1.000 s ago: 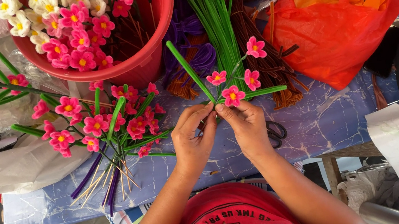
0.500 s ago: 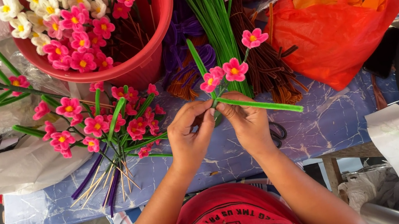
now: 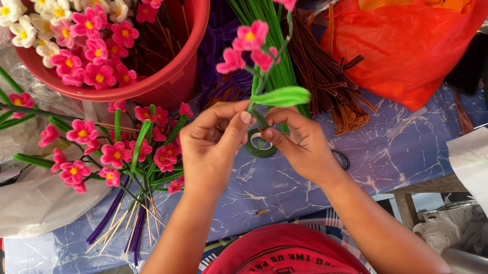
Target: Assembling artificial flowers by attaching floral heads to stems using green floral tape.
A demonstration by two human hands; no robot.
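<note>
Right now both hands meet at one small point: the left hand point(image 3: 213, 145) and the right hand point(image 3: 299, 141) each pinch the lower stem of a flower sprig point(image 3: 258, 57), fingertips closed on it and almost touching each other. Sprig stands upright above the grip, four pink blossoms fanned out at the top, one green leaf point(image 3: 282, 96) jutting sideways just above the pinch. A roll of green tape point(image 3: 258, 144) sits directly below the grip, partly hidden behind the fingers; whether a strand runs from it to the stem cannot be told. Left of the grip, near it, lies a pile of finished pink sprigs point(image 3: 124, 155) on the blue marbled table point(image 3: 388, 154). Beyond the grip, a red bucket point(image 3: 177, 79) full of pink and white flowers, a bundle of green stems point(image 3: 260, 9) and a bundle of brown stems point(image 3: 320, 67); further right, an orange bag point(image 3: 422, 33). Risks, as a judgement: the pinch is narrow and the top heavy, so a loosened finger could let the sprig tip or twist; a hard squeeze could bend the stem or knock the leaf askew; the blossoms reach close to the green bundle and could snag there.
</note>
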